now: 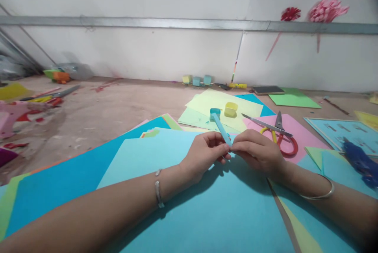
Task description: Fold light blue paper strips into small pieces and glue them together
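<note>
Head view: a light blue paper strip (221, 128) is held near the centre of the frame, slanted, with its upper end toward the upper left and its lower end between both hands.
Left hand (205, 150): the strip's lower end is gripped between curled fingers and thumb; a silver bangle is worn at the wrist.
Right hand (260, 151): the fingertips are closed together at the same end, touching or nearly touching the left ones; a thin bangle is worn.
Light blue sheets (224, 209): spread beneath the hands, over the lower centre.
Darker blue sheet (67, 184): laid at the lower left, with green and orange edges shown beside it.
Teal box (215, 114): seen behind the strip's tip; whether they are touching cannot be told.
Yellow box (230, 109): set just right of the teal one, on pale paper.
Scissors (286, 142): laid on pink paper (310, 136), right of centre, with red and yellow at the handles; whether the long slim blade belongs to them cannot be told.
Dark blue object (358, 162): placed at the right edge, blurred.
Paper flowers: one red (291, 13) and one pink (327, 10), seen at the metal rail (177, 23), upper right.
</note>
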Demonstrator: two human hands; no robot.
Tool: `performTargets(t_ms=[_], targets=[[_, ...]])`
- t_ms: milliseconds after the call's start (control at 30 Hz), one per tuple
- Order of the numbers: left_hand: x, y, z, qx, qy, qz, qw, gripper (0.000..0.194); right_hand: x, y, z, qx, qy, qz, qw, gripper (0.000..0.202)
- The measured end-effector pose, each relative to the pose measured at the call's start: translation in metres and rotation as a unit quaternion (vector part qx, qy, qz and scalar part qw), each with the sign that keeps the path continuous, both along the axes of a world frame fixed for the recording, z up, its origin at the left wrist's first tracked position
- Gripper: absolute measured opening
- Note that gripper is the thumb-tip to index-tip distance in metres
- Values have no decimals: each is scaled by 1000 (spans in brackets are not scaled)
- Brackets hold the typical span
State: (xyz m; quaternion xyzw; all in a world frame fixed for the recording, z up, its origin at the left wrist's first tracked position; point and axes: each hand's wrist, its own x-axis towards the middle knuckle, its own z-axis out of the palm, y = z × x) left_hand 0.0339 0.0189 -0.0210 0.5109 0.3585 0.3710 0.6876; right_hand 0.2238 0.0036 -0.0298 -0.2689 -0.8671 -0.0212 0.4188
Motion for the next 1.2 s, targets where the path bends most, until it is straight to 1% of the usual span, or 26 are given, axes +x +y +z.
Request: performTargets(t_ms=[100, 167, 267, 367, 433, 600, 767, 900, 1033, 1100, 1200], targets=[[0, 0, 0, 13, 9, 18, 1000, 14, -3, 0, 0, -66, 27, -7, 997, 14], [0, 0, -1, 21, 9, 24, 999, 13, -6, -2, 0, -122, 59, -17, 991, 12], [0, 1, -2, 25, 0, 20, 999, 16, -12, -6, -1, -225, 122, -41, 966, 7], [1, 0, -1, 30, 7, 18, 999, 19, -15, -10, -1, -306, 157, -72, 936, 1], [1, 0, 0, 41, 22, 21, 999, 15, -16, -11, -1, -339, 170, -85, 921, 6], [1, -1, -1, 95, 59, 17, 994, 11, -18, -10, 2, -375, 183, -94, 904, 9], [-1, -2, -7, 162, 79, 15, 984, 15, -20, -12, 5, -384, 205, -99, 895, 10], [-1, -2, -11, 187, 74, 19, 979, 18, -22, -13, 5, -389, 219, -106, 889, 12], [0, -3, -11, 192, 73, 25, 978, 29, -24, -14, 7, -391, 256, -105, 878, 15], [1, -3, -10, 180, 60, 19, 982, 33, -24, -15, 9, -405, 268, -98, 869, 15], [0, -3, -8, 153, 43, 3, 987, 33, -24, -15, 12, -440, 280, -91, 848, 18]])
